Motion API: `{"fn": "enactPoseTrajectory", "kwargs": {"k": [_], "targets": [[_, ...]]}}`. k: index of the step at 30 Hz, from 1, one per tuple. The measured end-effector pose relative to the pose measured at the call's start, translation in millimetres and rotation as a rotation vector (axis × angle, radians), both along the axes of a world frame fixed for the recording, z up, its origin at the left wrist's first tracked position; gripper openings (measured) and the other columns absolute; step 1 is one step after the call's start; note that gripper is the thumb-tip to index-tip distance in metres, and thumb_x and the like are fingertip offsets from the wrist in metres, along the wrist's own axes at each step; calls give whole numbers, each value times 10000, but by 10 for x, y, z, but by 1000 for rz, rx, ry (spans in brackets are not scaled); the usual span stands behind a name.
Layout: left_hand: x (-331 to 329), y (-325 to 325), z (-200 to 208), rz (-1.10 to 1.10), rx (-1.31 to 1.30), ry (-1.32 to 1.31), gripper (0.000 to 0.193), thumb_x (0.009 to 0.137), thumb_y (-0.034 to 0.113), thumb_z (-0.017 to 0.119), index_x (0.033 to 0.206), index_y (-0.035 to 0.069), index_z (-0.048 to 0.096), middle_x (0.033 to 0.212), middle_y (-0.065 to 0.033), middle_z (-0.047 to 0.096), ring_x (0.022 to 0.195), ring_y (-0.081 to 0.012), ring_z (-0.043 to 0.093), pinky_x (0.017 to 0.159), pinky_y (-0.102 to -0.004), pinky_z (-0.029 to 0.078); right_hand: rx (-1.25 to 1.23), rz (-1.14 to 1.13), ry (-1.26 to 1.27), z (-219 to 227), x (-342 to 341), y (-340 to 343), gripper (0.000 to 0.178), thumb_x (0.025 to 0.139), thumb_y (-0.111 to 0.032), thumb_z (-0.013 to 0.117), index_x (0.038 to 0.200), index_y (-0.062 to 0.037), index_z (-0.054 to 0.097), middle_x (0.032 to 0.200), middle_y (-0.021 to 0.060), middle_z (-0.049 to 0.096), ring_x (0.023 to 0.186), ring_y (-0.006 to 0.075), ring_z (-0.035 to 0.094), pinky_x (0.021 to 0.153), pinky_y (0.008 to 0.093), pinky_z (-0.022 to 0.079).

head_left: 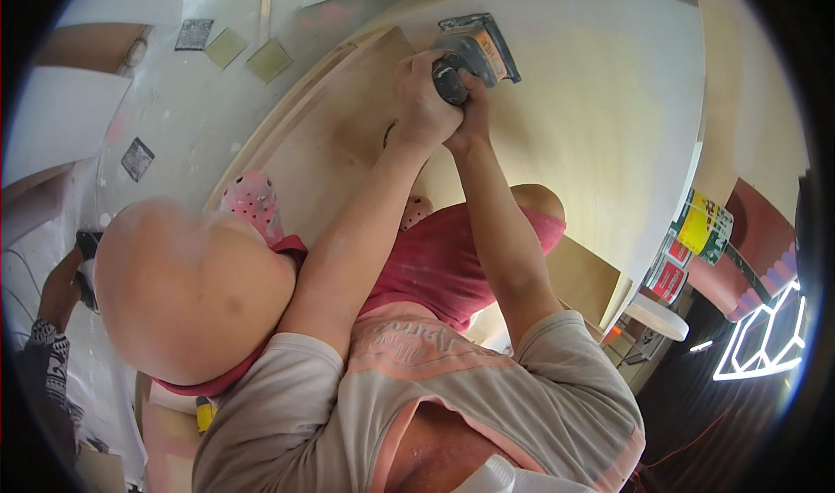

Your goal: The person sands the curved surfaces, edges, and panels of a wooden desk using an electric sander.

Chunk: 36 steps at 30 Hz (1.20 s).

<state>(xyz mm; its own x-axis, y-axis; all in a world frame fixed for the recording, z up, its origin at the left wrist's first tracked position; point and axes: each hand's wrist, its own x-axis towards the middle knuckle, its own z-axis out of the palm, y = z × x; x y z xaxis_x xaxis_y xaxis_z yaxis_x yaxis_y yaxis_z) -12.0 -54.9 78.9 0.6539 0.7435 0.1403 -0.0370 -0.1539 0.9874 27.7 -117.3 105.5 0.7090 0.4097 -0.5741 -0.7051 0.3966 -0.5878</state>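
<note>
Here your left hand [424, 102] and right hand [470, 115] wrap their fingers around the sander [474, 51], mid-sanding the plywood panel [600, 119]; next, keep it flat.

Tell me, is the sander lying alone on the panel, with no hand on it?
No, both hands, left hand and right hand, grip the sander on the wooden panel.
</note>
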Motion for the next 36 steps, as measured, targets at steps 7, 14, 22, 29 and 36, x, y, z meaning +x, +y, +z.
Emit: {"fn": "enactPoseTrajectory", "kwargs": {"k": [7, 14, 22, 29, 36], "targets": [[-65, 96, -351, -50, -216, 248, 586, 612, 46, 728, 1157, 71, 513, 1051, -184, 583, 1042, -370, 558, 877, -419, 468, -110, 78, 79, -403, 5, 99, 317, 852, -170, 573, 1132, -26, 542, 1041, 97, 624, 948, 213, 625, 859, 345, 507], [-51, 304, -327, -86, -287, 301, 552, 626, 74, 718, 1132, 69, 500, 1042, -181, 588, 1020, -375, 558, 869, -428, 470, -223, 148, 64, -523, 78, 204, 335, 875, -240, 563, 1162, -68, 548, 1075, 71, 623, 999, 191, 608, 890, 341, 485], [-129, 154, -833, -279, -1037, 461, 705, 560, 263, 808, 1163, 41, 520, 1024, -120, 636, 918, -232, 637, 747, -325, 515, -961, 315, -74, -382, -47, -10, 476, 828, -379, 658, 1159, -48, 573, 998, 37, 613, 976, 139, 569, 814, 311, 455], [-87, 131, -1030, -353, -1429, 228, 419, 698, 275, 724, 1032, 37, 637, 903, -74, 637, 792, -173, 625, 650, -305, 497, -1200, 781, -571, -243, -114, -104, 551, 774, -363, 722, 1164, -7, 568, 1028, 86, 614, 920, 158, 567, 815, 308, 449], [12, 360, -1062, -251, -1466, 239, 330, 759, 234, 683, 1009, 22, 638, 910, -83, 644, 759, -190, 636, 721, -309, 521, -1200, 777, -736, -645, -31, -76, 498, 714, -188, 745, 1131, 12, 559, 1023, 144, 641, 978, 250, 618, 845, 339, 463]]}}
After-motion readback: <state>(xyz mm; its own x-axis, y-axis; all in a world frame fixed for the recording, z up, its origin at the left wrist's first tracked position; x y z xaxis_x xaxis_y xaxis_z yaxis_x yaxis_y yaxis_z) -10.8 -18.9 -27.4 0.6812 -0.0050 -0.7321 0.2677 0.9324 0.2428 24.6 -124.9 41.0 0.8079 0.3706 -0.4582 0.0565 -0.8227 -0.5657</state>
